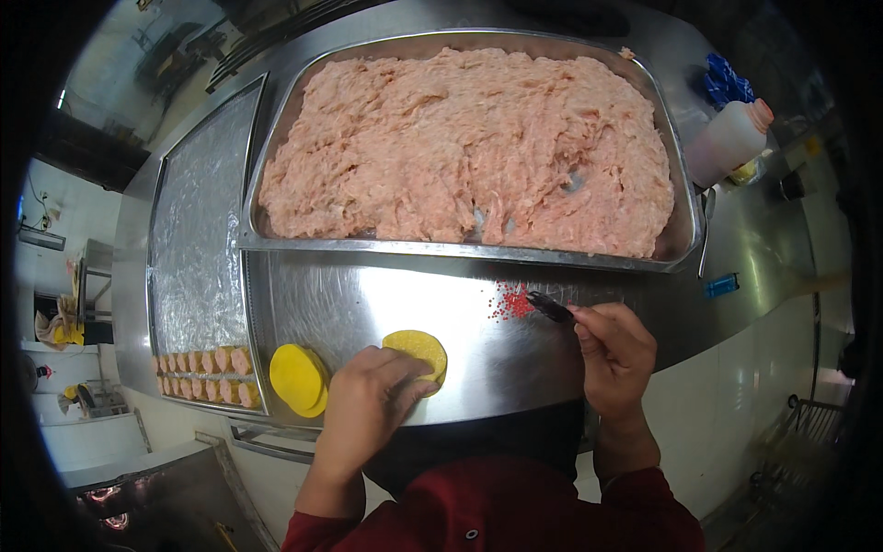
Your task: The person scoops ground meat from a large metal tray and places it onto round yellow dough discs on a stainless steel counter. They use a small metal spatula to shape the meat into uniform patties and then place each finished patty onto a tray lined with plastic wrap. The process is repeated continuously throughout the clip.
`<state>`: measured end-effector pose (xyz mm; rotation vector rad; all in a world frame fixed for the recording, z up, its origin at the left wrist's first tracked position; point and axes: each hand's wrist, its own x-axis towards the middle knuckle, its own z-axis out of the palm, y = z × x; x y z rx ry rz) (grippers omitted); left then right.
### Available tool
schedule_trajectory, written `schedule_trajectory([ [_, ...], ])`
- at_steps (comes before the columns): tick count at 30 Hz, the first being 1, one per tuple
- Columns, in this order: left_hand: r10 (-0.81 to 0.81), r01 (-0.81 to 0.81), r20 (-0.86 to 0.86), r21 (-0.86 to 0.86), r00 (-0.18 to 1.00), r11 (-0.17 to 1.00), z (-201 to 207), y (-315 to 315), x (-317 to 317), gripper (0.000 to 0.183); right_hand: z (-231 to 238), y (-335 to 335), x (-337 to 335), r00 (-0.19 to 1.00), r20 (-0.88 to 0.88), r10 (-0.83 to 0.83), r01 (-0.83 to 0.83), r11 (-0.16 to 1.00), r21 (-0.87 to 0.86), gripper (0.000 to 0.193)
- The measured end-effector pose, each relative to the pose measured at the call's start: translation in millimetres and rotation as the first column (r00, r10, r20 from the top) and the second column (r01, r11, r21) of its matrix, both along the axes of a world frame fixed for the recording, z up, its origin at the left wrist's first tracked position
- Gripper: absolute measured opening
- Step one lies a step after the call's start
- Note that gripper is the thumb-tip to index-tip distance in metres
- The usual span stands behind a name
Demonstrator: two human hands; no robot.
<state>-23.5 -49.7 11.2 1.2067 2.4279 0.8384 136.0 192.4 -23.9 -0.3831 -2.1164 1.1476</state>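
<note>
My left hand point(370, 397) is closed at the table's near edge, with its thumb and fingers on a round yellow dough wrapper point(418, 348). To its left lies a stack of similar yellow wrappers point(297, 379). Pinched in my right hand point(618, 357) is a small black tool point(549, 307); its exact kind is unclear. The tool's tip reaches a scattered patch of tiny red bits point(509, 302) on the steel table. Beyond both hands, a large metal tray point(441, 247) holds a broad mass of pale pink minced meat point(469, 147).
A film-lined tray point(198, 239) on the left carries rows of small filled yellow dumplings point(221, 391) at its near end. At the right stand a plastic bottle point(731, 143) and a blue crumpled bag point(727, 81). A metal utensil point(706, 232) and a small blue object point(722, 285) lie nearby.
</note>
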Motion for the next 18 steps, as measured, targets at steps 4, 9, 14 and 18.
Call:
schedule_trajectory([
  [4, -0.03, 0.03, 0.065, 0.009, 0.997, 1.0, 5.1, -1.7, -6.4, 0.014, 2.9, 1.4, 0.8, 0.996, 0.064, 0.058, -0.056, 0.998, -0.026, 0.02],
  [9, 0.012, -0.015, 0.149, 0.02, 0.989, 1.0, 8.2, -3.9, -7.2, 0.009, 7.9, -4.6, -4.2, 0.954, 0.165, 0.252, -0.272, 0.956, 0.111, 0.024],
  [14, 0.211, -0.256, 0.371, 0.077, 0.904, 0.963, -0.2, -10.9, -6.8, 0.006, 8.0, -28.6, -12.8, 0.899, 0.297, 0.321, -0.413, 0.848, 0.333, 0.03],
  [18, 0.32, -0.619, 0.583, 0.434, 0.747, 0.655, -9.5, -20.1, -21.4, 0.013, 7.7, -33.2, -15.0, 0.877, 0.365, 0.313, -0.451, 0.8, 0.397, 0.032],
])
